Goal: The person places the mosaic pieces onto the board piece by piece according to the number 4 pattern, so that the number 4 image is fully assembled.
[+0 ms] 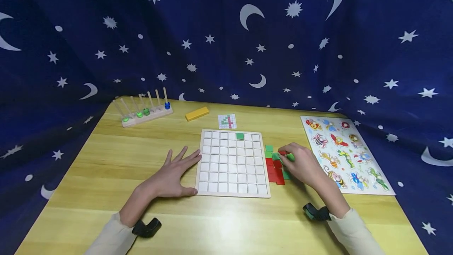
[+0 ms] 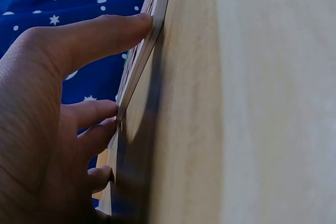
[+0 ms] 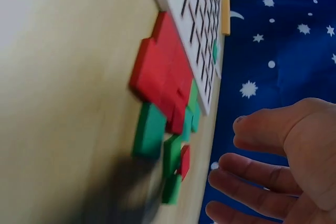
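A white gridded board (image 1: 233,163) lies mid-table, with one green tile (image 1: 240,136) seated in its top row. My left hand (image 1: 173,176) is spread at the board's left side, its thumb and fingertips touching the edge, as the left wrist view also shows. Beside the board's right edge lies a cluster of red tiles (image 1: 275,172) and green tiles (image 3: 149,129). Over this cluster hovers my right hand (image 1: 302,163), thumb and fingers apart and slightly bent. In the right wrist view nothing shows between them.
Behind the board lies a small pattern card (image 1: 227,121) with a green and red figure. A yellow block (image 1: 197,113) and a peg stand with beads (image 1: 148,116) are at the back left. An insect puzzle board (image 1: 345,154) lies at the right. Dark starry cloth (image 1: 226,23) hangs behind the table.
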A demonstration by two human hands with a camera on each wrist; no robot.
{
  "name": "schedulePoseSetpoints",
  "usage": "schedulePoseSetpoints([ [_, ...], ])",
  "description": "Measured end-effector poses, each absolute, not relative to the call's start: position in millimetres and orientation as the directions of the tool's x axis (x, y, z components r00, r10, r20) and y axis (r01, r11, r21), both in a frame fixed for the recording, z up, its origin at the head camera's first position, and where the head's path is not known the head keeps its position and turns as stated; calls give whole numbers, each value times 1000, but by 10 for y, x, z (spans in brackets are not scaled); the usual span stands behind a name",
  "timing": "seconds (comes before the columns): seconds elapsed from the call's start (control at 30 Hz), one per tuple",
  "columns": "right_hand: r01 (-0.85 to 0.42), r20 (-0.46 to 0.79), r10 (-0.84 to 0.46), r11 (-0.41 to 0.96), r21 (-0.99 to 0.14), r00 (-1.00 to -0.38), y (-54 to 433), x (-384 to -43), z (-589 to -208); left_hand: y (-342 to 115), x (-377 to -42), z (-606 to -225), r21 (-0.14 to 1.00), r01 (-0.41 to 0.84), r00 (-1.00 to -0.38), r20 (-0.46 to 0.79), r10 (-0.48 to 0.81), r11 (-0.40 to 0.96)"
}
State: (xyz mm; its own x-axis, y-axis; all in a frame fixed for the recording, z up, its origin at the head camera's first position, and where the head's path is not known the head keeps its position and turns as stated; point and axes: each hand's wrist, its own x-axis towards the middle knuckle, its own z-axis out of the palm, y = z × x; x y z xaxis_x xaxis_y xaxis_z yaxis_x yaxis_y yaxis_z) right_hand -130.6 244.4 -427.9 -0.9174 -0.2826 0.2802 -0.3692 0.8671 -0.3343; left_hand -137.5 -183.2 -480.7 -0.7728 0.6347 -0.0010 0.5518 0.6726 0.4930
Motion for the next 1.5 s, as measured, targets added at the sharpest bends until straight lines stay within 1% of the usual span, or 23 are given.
schedulePoseSetpoints([
  [0.17,-358,277,-273,874,-328,-921,2562,-1154,-4315,-1843,-1407,-4789,481,554,-777,6,630,679],
  [0.4,-388,252,-321,874,-293,-913,2640,-939,-4454,-1832,-1384,-4802,497,561,-768,14,640,662],
  [0.6,-368,212,-316,883,-291,-925,2625,-883,-4532,-1828,-1393,-4829,486,551,-776,-2,631,679],
  [0.8,-360,206,-311,890,-279,-928,2614,-892,-4540,-1825,-1403,-4825,490,544,-777,-13,629,681],
  [0.97,-341,176,-301,898,-279,-937,2636,-906,-4496,-1825,-1391,-4812,496,544,-775,-13,632,677],
  [1.2,-368,238,-306,885,-285,-922,2629,-1000,-4375,-1829,-1384,-4815,489,547,-778,-2,628,680],
  [1.33,-381,246,-315,875,-299,-917,2491,-1125,-4317,-1832,-1384,-4823,491,553,-776,10,630,673],
  [1.5,-414,241,-348,851,-324,-906,2187,-1343,-4291,-1838,-1380,-4814,496,559,-775,25,632,665],
])
